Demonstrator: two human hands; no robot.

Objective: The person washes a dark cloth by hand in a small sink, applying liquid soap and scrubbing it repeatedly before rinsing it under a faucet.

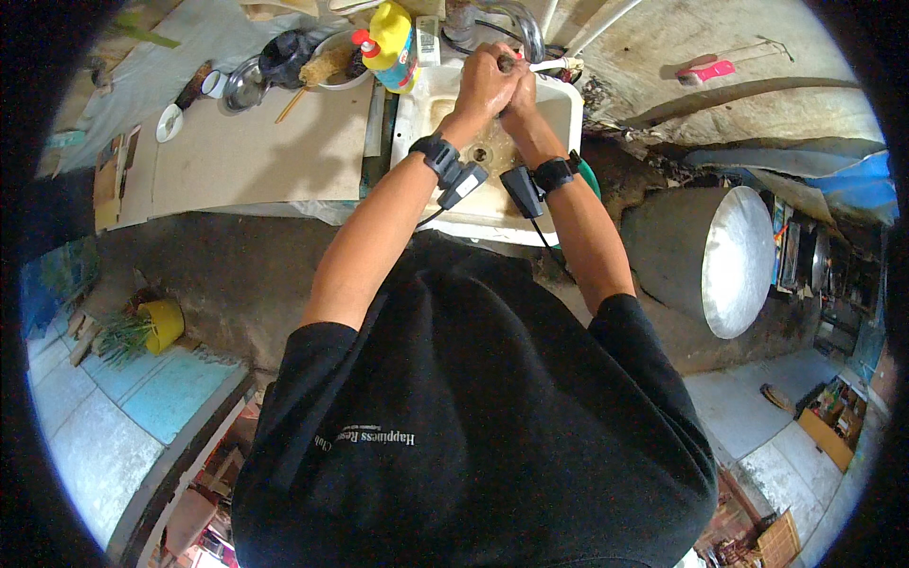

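Observation:
Both hands are pressed together over the white sink basin [568,113], just below and left of the curved metal faucet [531,35]. My left hand [484,84] is curled around a small dark object [506,63], which shows only at the top of the fist. Against it from the right, my right hand [523,92] closes on the same object, its fingers mostly hidden. What the object is cannot be made out. Below the hands is the round drain [481,154] on the wet, brownish basin floor.
Left of the basin stand a yellow bottle [395,42] with a red pump top, a natural-fibre scrubber [323,67], a metal bowl [246,84] and a white cup [213,84] along a board-topped counter [312,156]. A large metal vessel [682,255] is at right. A pink-handled brush [705,72] lies behind it.

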